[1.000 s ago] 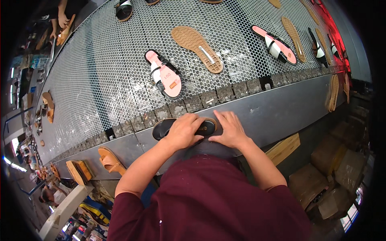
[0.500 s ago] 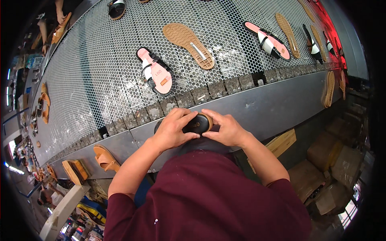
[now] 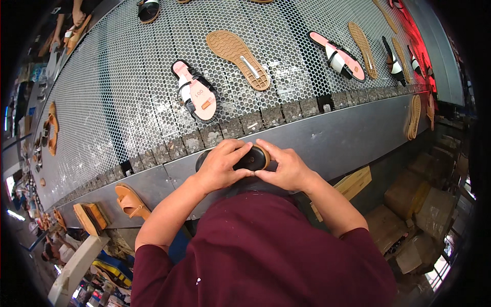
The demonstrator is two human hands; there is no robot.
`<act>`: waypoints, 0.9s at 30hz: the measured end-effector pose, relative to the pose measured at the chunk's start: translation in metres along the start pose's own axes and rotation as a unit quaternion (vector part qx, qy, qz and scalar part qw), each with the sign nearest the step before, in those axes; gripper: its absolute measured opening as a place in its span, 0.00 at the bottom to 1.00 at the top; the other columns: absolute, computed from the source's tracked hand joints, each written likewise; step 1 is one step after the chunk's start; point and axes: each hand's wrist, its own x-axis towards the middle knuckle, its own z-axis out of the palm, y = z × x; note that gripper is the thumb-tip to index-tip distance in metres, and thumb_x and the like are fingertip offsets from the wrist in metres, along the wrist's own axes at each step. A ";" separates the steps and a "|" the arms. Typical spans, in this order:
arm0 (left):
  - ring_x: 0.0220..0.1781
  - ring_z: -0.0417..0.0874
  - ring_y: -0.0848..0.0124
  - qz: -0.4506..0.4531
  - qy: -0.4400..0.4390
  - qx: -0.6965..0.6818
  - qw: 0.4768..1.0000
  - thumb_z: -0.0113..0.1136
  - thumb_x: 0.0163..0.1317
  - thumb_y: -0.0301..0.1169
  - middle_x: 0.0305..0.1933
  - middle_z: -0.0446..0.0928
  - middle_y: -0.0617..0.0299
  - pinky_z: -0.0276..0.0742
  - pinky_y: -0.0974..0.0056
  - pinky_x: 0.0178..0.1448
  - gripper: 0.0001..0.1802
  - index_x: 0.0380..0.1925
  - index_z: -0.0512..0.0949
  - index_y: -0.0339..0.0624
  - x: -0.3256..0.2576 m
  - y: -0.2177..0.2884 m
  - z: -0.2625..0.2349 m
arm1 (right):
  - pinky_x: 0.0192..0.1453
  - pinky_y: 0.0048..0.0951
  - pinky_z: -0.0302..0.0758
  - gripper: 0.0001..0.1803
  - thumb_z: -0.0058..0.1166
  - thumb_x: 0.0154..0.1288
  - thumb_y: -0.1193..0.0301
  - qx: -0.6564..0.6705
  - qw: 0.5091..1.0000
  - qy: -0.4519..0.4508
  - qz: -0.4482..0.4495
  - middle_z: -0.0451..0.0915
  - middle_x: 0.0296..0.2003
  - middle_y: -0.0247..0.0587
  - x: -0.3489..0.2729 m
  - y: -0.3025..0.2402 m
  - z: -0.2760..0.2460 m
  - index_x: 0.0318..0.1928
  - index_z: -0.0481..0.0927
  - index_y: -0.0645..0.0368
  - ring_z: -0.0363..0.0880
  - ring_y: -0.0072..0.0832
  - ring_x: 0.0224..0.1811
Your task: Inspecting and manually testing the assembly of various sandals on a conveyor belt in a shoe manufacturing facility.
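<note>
A sandal with a black footbed and a tan sole edge lies crosswise in front of me, over the metal ledge. My left hand curves over its middle, hiding much of the upper. At the rounded end on the right, my right hand grips the rim, fingers on the far side and thumb on the near side. The tips of both thumbs meet at the near edge. Beyond my hands, a pink-lined sandal with black and white straps and a tan patterned outsole rest on the perforated belt.
More sandals, such as a pink one, and soles lie along the belt. On the metal ledge are a tan sandal at left and a sole at right. Cardboard boxes sit low right; another person's hand shows far left.
My right thumb has moved in to meet the left thumb at the sandal's near edge. The surroundings sit slightly further left in view. Both hands keep their hold.
</note>
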 end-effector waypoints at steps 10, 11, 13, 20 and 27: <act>0.54 0.79 0.49 -0.002 0.001 0.018 1.000 0.78 0.45 0.42 0.55 0.76 0.46 0.77 0.52 0.56 0.39 0.56 0.76 0.34 0.017 0.010 0.010 | 0.30 0.45 0.78 0.18 0.61 0.61 0.69 -0.044 0.977 0.197 -0.066 0.82 0.27 0.52 0.005 0.001 0.014 0.51 0.79 0.62 0.83 0.49 0.27; 0.54 0.79 0.48 -0.006 -0.003 0.011 1.000 0.78 0.45 0.42 0.55 0.76 0.46 0.77 0.52 0.57 0.40 0.56 0.76 0.34 0.022 0.013 0.011 | 0.31 0.44 0.78 0.17 0.61 0.61 0.69 -0.044 0.973 0.215 -0.068 0.82 0.26 0.51 0.006 0.004 0.011 0.49 0.80 0.61 0.82 0.50 0.27; 0.59 0.78 0.49 -0.027 -0.045 0.004 0.999 0.80 0.42 0.44 0.59 0.75 0.45 0.77 0.53 0.59 0.43 0.57 0.75 0.33 0.034 0.015 0.003 | 0.31 0.44 0.79 0.16 0.60 0.61 0.69 -0.026 0.976 0.206 -0.063 0.82 0.27 0.52 0.006 0.009 -0.001 0.48 0.81 0.62 0.82 0.50 0.27; 0.40 0.86 0.65 -0.274 -0.192 -0.148 0.931 0.69 0.57 0.38 0.38 0.85 0.50 0.80 0.61 0.48 0.23 0.49 0.82 0.36 0.076 0.020 -0.023 | 0.44 0.26 0.80 0.18 0.61 0.64 0.71 0.034 0.991 0.119 -0.053 0.87 0.41 0.43 0.023 0.011 -0.048 0.53 0.80 0.66 0.83 0.20 0.40; 0.34 0.83 0.77 -0.374 -0.071 -0.282 0.881 0.63 0.66 0.36 0.33 0.85 0.61 0.79 0.68 0.40 0.16 0.45 0.83 0.33 0.085 0.022 -0.027 | 0.49 0.24 0.78 0.17 0.60 0.68 0.72 0.379 0.921 0.028 0.087 0.84 0.40 0.36 0.030 0.019 -0.039 0.54 0.79 0.68 0.79 0.18 0.43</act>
